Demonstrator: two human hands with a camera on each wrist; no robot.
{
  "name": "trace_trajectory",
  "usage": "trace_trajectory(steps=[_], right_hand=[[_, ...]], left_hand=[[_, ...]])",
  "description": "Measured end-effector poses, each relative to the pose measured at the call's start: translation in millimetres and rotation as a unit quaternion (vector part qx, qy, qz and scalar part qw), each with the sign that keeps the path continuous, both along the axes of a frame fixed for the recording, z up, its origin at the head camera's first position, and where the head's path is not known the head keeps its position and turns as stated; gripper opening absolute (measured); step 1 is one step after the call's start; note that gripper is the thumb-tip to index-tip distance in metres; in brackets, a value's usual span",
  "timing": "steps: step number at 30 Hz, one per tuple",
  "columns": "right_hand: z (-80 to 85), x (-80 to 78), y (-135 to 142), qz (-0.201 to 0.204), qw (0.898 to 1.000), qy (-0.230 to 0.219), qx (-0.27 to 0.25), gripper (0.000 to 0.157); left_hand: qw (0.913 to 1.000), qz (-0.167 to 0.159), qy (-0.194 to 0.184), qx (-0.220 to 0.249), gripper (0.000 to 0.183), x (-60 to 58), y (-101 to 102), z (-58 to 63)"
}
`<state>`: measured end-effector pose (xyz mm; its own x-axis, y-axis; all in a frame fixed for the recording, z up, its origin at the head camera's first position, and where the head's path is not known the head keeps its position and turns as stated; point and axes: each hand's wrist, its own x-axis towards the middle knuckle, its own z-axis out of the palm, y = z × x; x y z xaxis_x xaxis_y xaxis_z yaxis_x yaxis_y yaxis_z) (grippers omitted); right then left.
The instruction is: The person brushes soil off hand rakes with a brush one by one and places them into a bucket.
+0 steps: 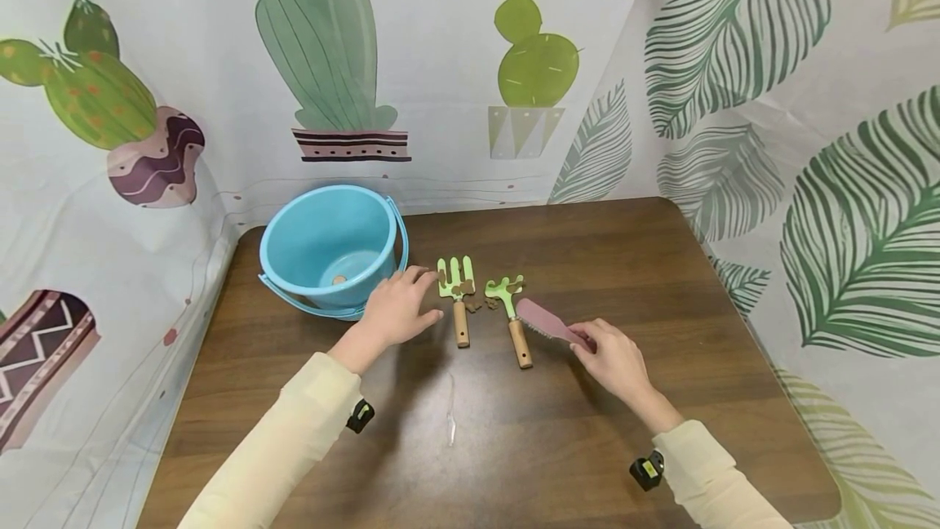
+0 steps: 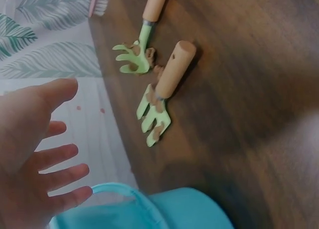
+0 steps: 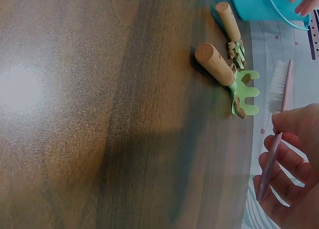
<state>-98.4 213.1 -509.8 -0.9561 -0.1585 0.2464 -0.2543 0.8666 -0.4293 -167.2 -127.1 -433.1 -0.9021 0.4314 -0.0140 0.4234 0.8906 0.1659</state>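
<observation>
In the head view my right hand (image 1: 613,357) grips the handle of a pink brush (image 1: 547,321); its white bristles show in the right wrist view. A green hand rake (image 1: 507,292) with a wooden handle lies just left of the brush head. Left of that rests a green garden fork (image 1: 457,277), also wooden-handled. Brown dirt-like bits cling to both tools. My left hand (image 1: 396,304) hovers between the fork and the blue bucket (image 1: 330,243), fingers spread and holding nothing, as the left wrist view (image 2: 45,154) confirms for that hand.
Brown crumbs (image 1: 473,306) lie on the wooden table (image 1: 587,447) between the two tools. A small clear strip (image 1: 451,423) lies nearer the front. Inside the bucket is a small orange-brown spot (image 1: 339,279). A printed cloth (image 1: 455,64) hangs behind the table.
</observation>
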Motion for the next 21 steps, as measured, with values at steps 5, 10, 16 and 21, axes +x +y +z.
trace_trajectory(steps=[5, 10, 16, 21], right_hand=[[-0.6, 0.0, -1, -0.001, 1.0, -0.005, -0.001, 0.025], [-1.9, 0.3, 0, -0.002, 1.0, -0.008, -0.001, 0.025], [-1.6, 0.8, 1, -0.002, 1.0, -0.006, -0.001, 0.025], [0.5, 1.4, 3, -0.003, 1.0, 0.0, -0.005, 0.025]], left_hand=[[0.9995, 0.03, -0.013, 0.0, 0.063, -1.9, 7, -11.9], [0.998, 0.055, -0.028, -0.009, 0.066, -4.3, 13, -23.6], [0.9958, 0.082, -0.038, -0.013, 0.061, -5.0, 20, -36.2], [0.9943, 0.094, -0.046, -0.021, 0.058, -5.0, 27, -46.7]])
